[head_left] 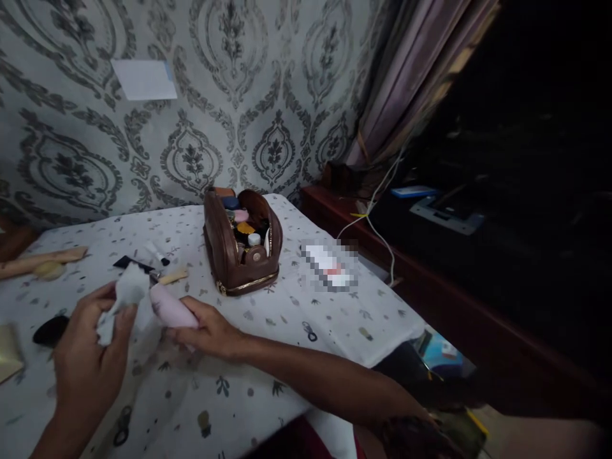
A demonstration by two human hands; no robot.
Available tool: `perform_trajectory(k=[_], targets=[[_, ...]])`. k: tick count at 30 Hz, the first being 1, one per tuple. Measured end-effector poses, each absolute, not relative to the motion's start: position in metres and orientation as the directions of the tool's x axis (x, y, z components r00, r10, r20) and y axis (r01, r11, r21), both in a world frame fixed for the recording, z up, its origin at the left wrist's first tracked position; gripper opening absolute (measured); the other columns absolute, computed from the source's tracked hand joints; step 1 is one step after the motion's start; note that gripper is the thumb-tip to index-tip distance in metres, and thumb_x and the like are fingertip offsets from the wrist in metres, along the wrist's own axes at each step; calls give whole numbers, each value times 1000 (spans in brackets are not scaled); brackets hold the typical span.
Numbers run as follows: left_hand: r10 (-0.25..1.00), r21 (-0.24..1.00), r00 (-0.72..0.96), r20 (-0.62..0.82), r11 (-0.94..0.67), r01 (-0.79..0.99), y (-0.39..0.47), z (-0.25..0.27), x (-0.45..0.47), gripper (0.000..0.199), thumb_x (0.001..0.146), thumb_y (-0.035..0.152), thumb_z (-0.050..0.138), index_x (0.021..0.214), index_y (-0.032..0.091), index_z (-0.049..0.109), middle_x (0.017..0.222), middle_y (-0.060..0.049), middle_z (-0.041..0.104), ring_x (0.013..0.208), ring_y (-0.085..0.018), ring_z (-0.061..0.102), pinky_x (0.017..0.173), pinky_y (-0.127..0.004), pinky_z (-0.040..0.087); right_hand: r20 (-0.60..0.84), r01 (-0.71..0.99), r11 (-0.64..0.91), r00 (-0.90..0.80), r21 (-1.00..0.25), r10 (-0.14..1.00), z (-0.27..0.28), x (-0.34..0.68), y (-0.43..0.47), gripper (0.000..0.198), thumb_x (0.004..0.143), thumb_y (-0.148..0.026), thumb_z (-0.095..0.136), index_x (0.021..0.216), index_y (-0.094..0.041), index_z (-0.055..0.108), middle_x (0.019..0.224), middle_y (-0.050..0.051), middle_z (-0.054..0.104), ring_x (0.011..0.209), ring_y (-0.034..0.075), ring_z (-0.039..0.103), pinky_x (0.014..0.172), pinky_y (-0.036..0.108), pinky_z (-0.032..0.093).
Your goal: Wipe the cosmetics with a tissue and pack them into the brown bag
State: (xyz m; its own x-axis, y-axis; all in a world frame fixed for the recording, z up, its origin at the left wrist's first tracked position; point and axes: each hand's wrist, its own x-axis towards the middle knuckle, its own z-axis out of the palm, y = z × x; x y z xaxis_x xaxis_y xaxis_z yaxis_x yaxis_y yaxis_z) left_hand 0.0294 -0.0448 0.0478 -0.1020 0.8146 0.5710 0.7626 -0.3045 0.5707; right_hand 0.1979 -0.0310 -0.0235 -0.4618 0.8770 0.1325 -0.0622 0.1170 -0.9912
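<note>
My left hand pinches a crumpled white tissue between thumb and fingers. Close beside it, my right hand is closed around a pale pink bottle, tilted with its upper end toward the tissue. Whether tissue and bottle touch, I cannot tell. Just beyond my hands lie a dark flat tube, a small clear brush-like item and a short beige piece. Farther back stands a brown leather toiletry bag, unzipped and packed with several small containers.
A patterned white cloth covers the table. A wooden-handled item, a dark oval item and a cream box lie at left. A blurred-out object is right of the bag. White cables hang along the dark wooden ledge.
</note>
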Motion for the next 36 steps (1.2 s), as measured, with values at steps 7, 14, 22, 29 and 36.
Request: perform_trajectory(k=[7,14,22,29,36], targets=[[848,645,-209,488,-189,740,-25,45,29,30,85,56,51,77,27,49,45,9,42,41,-14,41,44,-26,34,289,133,398,-491,-908,822,-28,202,-27,26,88,-37,62,109,-21,59,85,-1,58,75,15,54,66,25,42],[911,834,-211,354,-206,512,-10,37,22,25,87,47,52,83,24,44,55,8,42,45,-9,42,41,-20,33,357,141,483,-504,-864,786,-26,201,-22,40,89,-26,56,128,-16,56,108,7,67,91,20,61,82,32,47],[969,990,-236,-73,43,-132,-4,41,21,37,69,44,71,88,25,45,54,7,58,40,-12,53,34,-13,24,402,137,557,-557,-819,727,-23,203,-22,46,95,-32,52,139,-18,50,127,13,65,107,24,63,92,38,49],[968,945,-245,-46,-37,-326,-8,28,25,40,67,45,75,91,23,51,60,4,60,47,-11,55,37,-14,22,347,169,490,-516,-855,783,-22,201,-25,49,95,-33,52,142,-20,49,131,12,63,108,26,63,94,40,49],[949,981,-298,101,-145,-127,-17,13,29,36,88,58,53,98,24,60,62,5,54,48,-11,46,42,-20,33,315,149,441,-508,-885,802,-21,198,-24,49,95,-34,51,141,-18,48,125,10,65,100,23,64,89,36,50]])
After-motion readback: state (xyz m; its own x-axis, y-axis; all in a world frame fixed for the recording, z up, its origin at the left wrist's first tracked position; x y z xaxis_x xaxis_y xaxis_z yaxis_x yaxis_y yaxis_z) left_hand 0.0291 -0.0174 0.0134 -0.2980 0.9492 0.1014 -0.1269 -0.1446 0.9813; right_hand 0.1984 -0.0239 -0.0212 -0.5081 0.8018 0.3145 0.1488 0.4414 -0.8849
